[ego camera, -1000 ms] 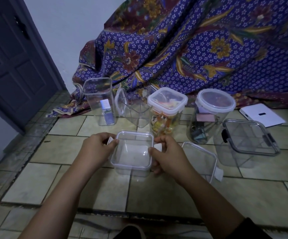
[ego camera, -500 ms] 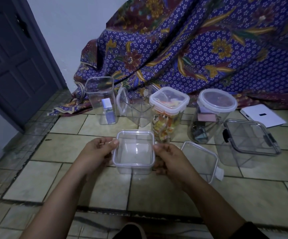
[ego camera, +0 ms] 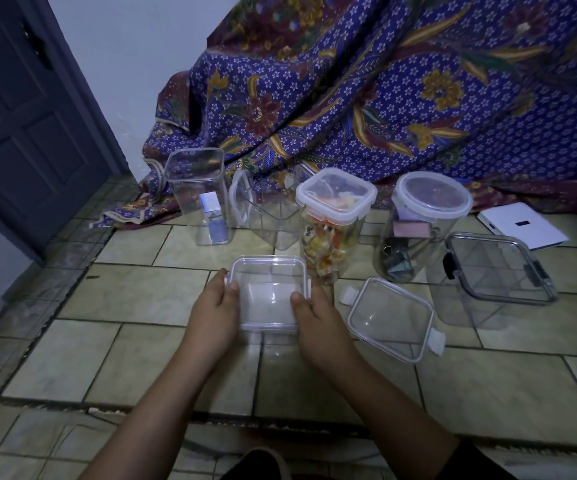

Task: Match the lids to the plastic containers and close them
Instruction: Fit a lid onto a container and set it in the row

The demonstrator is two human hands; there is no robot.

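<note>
Head view: both hands grip a small clear box (ego camera: 268,299) standing on the tiled floor (ego camera: 134,299) just in front of the person. The left hand (ego camera: 212,315) wraps the box's left side and the right hand (ego camera: 318,323) its right side, each with its thumb laid on top of the lid (ego camera: 266,275) that sits on the box and its fingers curled down the wall. A loose lid (ego camera: 391,318) with white tabs lies flat on the floor just right of the right hand. Behind stand an open tall jar (ego camera: 195,188), a lidded snack jar (ego camera: 334,220), a lidded round jar (ego camera: 422,223) and a big tub (ego camera: 498,275) with black latches, all before a patterned cloth (ego camera: 384,98).
</note>
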